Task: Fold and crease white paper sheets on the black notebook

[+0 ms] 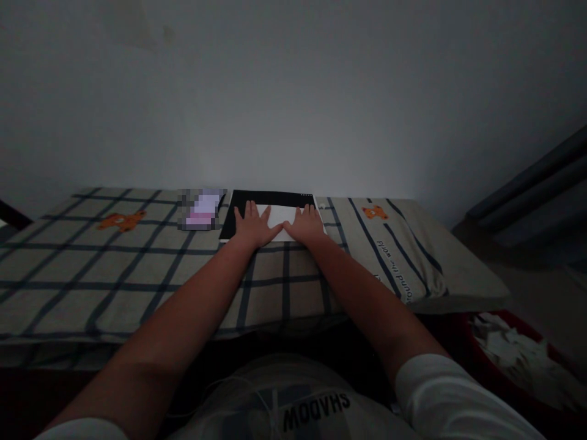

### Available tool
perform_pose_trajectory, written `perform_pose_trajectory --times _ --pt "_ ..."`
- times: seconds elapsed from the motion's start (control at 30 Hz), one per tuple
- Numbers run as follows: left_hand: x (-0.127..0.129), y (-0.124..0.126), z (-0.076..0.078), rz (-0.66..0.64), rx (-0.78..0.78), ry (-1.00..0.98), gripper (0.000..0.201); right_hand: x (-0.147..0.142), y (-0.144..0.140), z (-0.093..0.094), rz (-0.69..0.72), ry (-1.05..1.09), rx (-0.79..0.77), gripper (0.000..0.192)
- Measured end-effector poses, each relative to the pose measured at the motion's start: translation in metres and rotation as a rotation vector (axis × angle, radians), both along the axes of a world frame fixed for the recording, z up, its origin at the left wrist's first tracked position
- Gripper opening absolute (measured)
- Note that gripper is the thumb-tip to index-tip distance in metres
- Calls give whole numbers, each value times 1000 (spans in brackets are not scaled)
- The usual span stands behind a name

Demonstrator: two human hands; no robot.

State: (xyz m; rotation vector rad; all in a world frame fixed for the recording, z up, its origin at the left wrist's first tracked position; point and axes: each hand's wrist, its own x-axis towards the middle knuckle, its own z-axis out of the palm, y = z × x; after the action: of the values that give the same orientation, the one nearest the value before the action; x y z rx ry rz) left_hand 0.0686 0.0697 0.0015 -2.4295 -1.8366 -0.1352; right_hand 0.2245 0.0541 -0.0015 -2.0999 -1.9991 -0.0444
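White sheet (pixel 281 214), one: flat on a black rectangular item (pixel 277 197), atop checked cloth (pixel 268 263); lies between and partly beneath the hands. Left hand (pixel 255 230): palm down at its left side, fingers spread apart. Right hand (pixel 305 229): palm down at its right side, fingers apart.

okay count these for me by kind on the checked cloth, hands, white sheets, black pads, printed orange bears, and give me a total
Hands: 2, left hand and right hand
White sheet: 1 visible
Black pad: 1
Bears: 2, left bear and right bear
Total: 6
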Motion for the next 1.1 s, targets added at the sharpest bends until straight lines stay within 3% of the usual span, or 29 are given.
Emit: perform_pose_trajectory --times 0.07,0.17,0.33,0.67,1.1 --pt "0 0 0 -77 48 16 86 1 1 3 76 -35 55 71" --pt "1 1 1 -204 31 31 77 1 4 5 307 -77 82 57" --pt "0 9 -2 -252 -22 2 73 -1 12 1 474 -41 -51 59" --pt "0 11 -2 -263 -16 -17 71 3 21 -2 527 -10 -48 58" --pt "7 8 4 -249 34 -49 65 -2 18 3 440 55 -28 58"
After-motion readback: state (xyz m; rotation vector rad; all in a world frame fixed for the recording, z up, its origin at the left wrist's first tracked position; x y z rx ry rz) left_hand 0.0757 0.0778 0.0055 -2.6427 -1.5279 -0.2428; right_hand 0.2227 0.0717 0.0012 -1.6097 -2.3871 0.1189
